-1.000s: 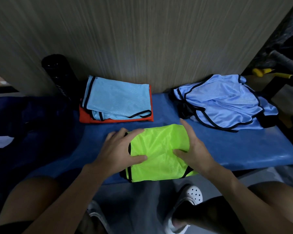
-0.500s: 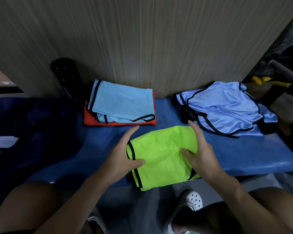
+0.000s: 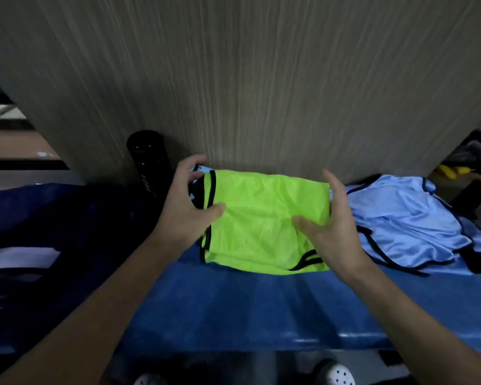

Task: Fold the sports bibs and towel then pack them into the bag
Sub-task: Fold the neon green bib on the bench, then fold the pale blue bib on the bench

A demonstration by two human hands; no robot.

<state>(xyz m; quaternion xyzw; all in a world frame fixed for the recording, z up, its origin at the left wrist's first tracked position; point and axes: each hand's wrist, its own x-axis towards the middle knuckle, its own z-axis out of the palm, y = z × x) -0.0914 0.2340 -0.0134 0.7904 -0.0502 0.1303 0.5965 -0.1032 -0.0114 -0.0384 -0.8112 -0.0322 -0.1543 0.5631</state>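
Observation:
A folded neon-green bib (image 3: 261, 220) with black trim is at the back of the blue bench (image 3: 247, 309), against the wall. It covers the earlier folded stack; only a light-blue corner (image 3: 197, 173) shows at its far left. My left hand (image 3: 186, 207) grips the green bib's left edge, thumb on top. My right hand (image 3: 331, 226) grips its right edge the same way. An unfolded heap of light-blue bibs (image 3: 400, 220) with black trim lies to the right on the bench. A dark navy bag (image 3: 53, 218) sits at the left.
A black cylinder (image 3: 147, 162) stands against the wood-grain wall (image 3: 247, 79) just left of the stack. Yellow-handled items (image 3: 453, 172) lie at the far right. White paper (image 3: 17, 257) shows at the left. My shoes (image 3: 336, 375) are below the bench's front edge.
Both hands lifted the folded green bib from the bench's front edge and carried it back and left onto the light-blue and orange stack, which it now hides.

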